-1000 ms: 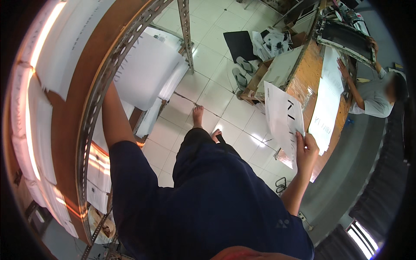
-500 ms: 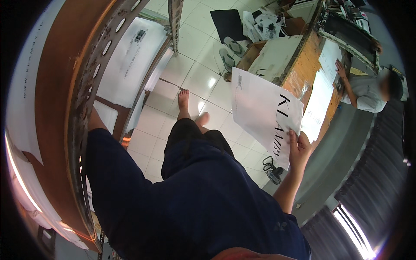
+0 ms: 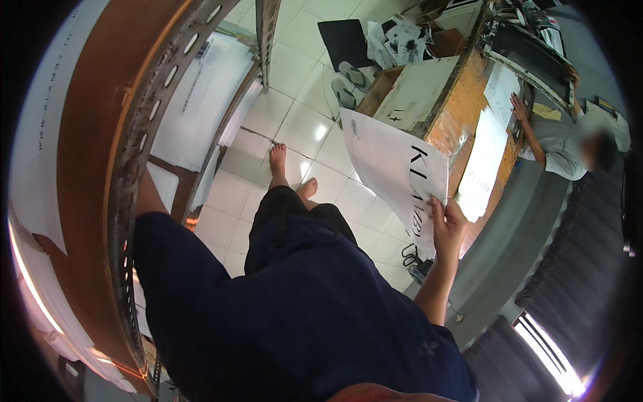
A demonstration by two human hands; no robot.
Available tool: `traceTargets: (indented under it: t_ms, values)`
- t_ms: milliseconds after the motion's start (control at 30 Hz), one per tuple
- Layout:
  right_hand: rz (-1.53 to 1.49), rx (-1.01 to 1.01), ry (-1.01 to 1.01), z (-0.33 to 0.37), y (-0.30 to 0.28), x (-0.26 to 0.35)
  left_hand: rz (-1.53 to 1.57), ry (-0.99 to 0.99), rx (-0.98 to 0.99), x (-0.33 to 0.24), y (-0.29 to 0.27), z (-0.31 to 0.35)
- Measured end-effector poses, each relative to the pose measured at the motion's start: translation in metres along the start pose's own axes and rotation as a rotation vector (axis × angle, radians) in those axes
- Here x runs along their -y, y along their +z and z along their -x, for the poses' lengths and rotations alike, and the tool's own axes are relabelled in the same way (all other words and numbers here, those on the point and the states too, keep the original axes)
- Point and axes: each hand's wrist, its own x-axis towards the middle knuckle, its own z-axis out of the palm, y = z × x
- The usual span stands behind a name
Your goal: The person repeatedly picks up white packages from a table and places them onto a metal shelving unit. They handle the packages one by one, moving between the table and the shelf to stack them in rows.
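My right hand [image 3: 449, 224] is closed on the near edge of a white printed paper sheet [image 3: 385, 157], thumb on top. Large black lettering runs along the sheet, which slants over the floor beside the wooden table. My left forearm [image 3: 154, 194] passes behind the slotted metal upright of a rack, and that hand is hidden there. Closest to that arm are stacks of white sheets [image 3: 201, 100] on the rack's shelves.
On the wooden table [image 3: 462, 114] lie more white sheets [image 3: 483, 164]. Across it, a person [image 3: 562, 147] rests one hand on the paper and the other on a dark framed screen [image 3: 536, 53]. Slippers [image 3: 345, 94] and a black board [image 3: 345, 43] are on the tiled floor.
My right hand has shifted slightly left with the sheet, which bends more now. One of my feet has come down on the tiles, and the whole view has moved a little.
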Motion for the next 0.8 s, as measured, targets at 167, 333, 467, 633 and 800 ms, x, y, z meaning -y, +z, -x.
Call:
traceTargets:
  t_ms: [167, 333, 467, 633, 800]
  values:
    - [0.020, 0.008, -0.061, 0.004, 0.007, 0.014, 0.179, 0.288, 0.062, -0.087, 0.043, -0.065]
    - [0.086, 0.034, -0.097, 0.000, -0.003, 0.013, 0.269, 0.526, 0.311, -0.152, 0.091, -0.120]
    - [0.055, -0.002, -0.080, 0.015, -0.006, 0.003, 0.149, 0.592, 0.320, -0.172, 0.112, -0.132]
    - [-0.105, -0.039, -0.123, 0.010, -0.009, 0.009, 0.198, 0.454, 0.056, -0.236, 0.029, -0.077]
    - [-0.307, -0.133, -0.202, 0.001, 0.026, -0.004, 1.051, -0.075, 0.160, -0.315, -0.034, 0.073]
